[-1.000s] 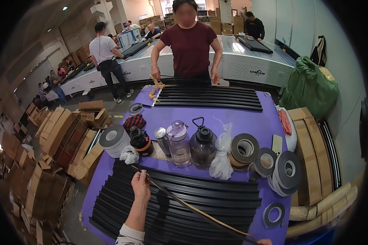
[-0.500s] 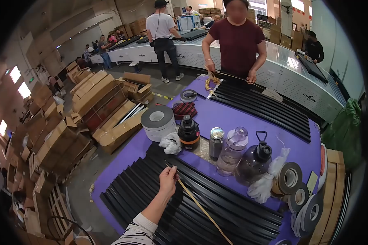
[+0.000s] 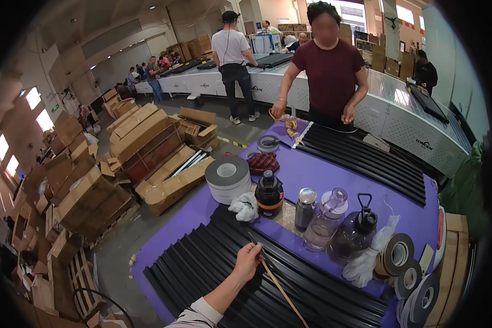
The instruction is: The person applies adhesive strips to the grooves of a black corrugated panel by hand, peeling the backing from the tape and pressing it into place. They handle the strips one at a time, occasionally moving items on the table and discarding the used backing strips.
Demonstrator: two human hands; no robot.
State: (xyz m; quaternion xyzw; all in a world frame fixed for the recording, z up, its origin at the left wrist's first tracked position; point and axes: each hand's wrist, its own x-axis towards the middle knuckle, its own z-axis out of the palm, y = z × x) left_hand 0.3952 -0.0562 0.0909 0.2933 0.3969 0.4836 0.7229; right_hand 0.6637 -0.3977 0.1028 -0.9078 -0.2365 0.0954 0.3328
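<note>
My left hand (image 3: 249, 262) reaches in from the bottom and is closed in a pinch. Between thumb and fingers it holds a thin tan strip (image 3: 279, 285), which runs down to the lower edge of the view. A short dark end sticks out above the fingers. Beneath the hand lie long black ribbed profiles (image 3: 191, 262), side by side on a purple-covered table (image 3: 161, 244). My right hand is out of view.
Beyond the profiles stand a tape roll stack (image 3: 228, 180), a black bottle (image 3: 269, 194), a clear bottle (image 3: 322, 224) and a dark jug (image 3: 352, 235). More tape rolls (image 3: 398, 251) line the right edge. Across the table, a person (image 3: 333, 76) stands at more black profiles (image 3: 366, 158).
The view has shifted, so the scene sits lower and further right. My left hand, still pinching the strip, has moved slightly right over the profiles. The person opposite has moved one hand outward.
</note>
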